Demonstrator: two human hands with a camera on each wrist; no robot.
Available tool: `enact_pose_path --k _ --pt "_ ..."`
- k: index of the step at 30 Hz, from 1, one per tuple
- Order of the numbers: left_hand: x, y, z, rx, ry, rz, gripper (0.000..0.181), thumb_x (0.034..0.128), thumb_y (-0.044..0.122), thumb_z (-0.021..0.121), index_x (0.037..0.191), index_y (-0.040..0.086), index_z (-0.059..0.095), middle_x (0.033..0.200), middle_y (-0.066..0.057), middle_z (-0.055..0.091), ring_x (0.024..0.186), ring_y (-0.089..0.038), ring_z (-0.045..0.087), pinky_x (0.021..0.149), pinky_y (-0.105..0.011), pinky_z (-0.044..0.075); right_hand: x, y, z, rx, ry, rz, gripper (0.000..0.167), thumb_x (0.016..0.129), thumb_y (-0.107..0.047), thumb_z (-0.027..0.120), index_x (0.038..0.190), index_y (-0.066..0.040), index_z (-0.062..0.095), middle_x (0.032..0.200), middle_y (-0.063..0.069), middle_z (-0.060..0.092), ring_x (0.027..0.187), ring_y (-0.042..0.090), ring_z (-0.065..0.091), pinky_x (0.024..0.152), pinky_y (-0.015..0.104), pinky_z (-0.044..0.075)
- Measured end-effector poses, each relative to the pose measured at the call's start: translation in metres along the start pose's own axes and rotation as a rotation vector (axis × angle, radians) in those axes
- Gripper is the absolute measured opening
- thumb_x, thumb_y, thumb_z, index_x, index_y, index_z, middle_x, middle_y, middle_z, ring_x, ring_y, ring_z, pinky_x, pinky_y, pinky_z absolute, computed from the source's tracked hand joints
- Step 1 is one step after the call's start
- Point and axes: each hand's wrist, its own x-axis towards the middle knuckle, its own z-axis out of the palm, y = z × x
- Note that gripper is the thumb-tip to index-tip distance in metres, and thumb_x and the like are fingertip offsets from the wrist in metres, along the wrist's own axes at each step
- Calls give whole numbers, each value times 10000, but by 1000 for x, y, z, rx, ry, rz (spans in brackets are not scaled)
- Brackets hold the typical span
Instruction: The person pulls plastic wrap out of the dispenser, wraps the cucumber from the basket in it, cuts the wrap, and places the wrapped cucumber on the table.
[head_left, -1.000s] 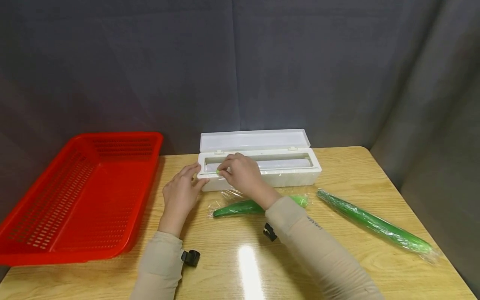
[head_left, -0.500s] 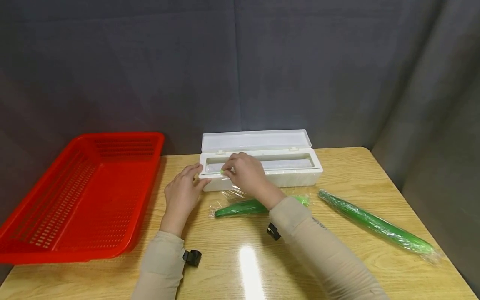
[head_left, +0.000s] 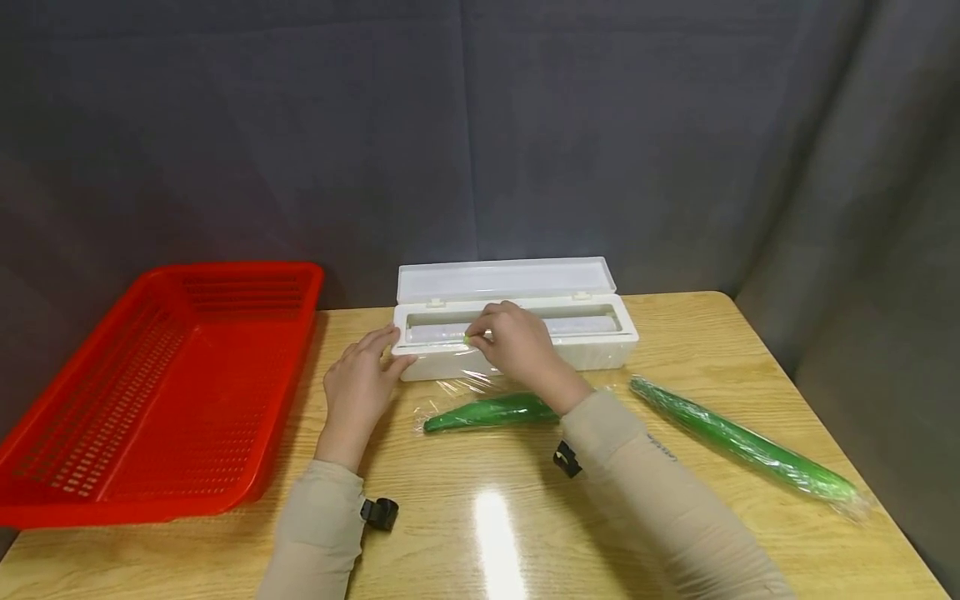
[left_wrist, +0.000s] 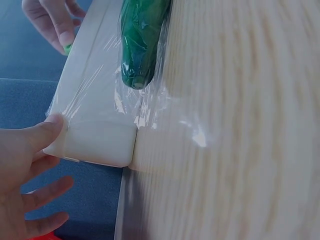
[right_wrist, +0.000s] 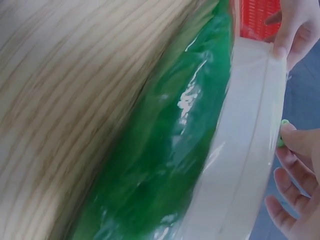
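Note:
A white cling film dispenser (head_left: 600, 357) lies at the table's back, its clear lid raised and a film roll inside. My left hand (head_left: 358, 385) grips its left end; in the left wrist view the thumb (left_wrist: 47, 131) presses the film at the corner while the other fingers spread behind. Between right thumb and fingers, my right hand (head_left: 517, 343) pinches a small green slide cutter (right_wrist: 283, 131) on the dispenser's front edge. Film stretches from the dispenser over a green cucumber (head_left: 483, 413) just in front, whose right end my right wrist hides.
Another cucumber (head_left: 750, 450), wrapped in film, lies slantwise on the right of the wooden table (head_left: 435, 550). A red plastic basket (head_left: 288, 392) stands at the left. Dark curtain (head_left: 337, 142) hangs behind the table.
My right hand has slid the green cutter rightward along the dispenser's edge, from near its left end toward the middle. The left hand keeps its grip on the left end.

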Motion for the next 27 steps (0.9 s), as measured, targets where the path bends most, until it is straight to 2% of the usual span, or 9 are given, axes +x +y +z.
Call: enact_pose_path --k 9,19,27 --pt "0 0 1 -8 2 -10 547 883 374 742 1367 154 614 1411 -34 568 1216 -350 564 907 -577 447 -4 11 -6 -10 -6 -27 116 887 -172 759 994 -147 796 987 -17 719 908 177 628 719 316 520" --pt "0 0 1 -5 -8 -22 540 887 371 740 1369 163 613 1415 -30 565 1231 -348 555 919 -578 439 -9 18 -10 -19 -5 -15 105 882 -151 762 981 -143 796 974 -11 720 920 189 633 751 340 528" --pt "0 -1 1 -6 -6 -26 553 882 381 742 1375 167 609 1417 -22 564 1244 -338 549 922 -573 438 -13 24 -13 -35 19 -14 105 876 -129 764 975 -137 798 954 -10 720 868 184 626 705 325 522"
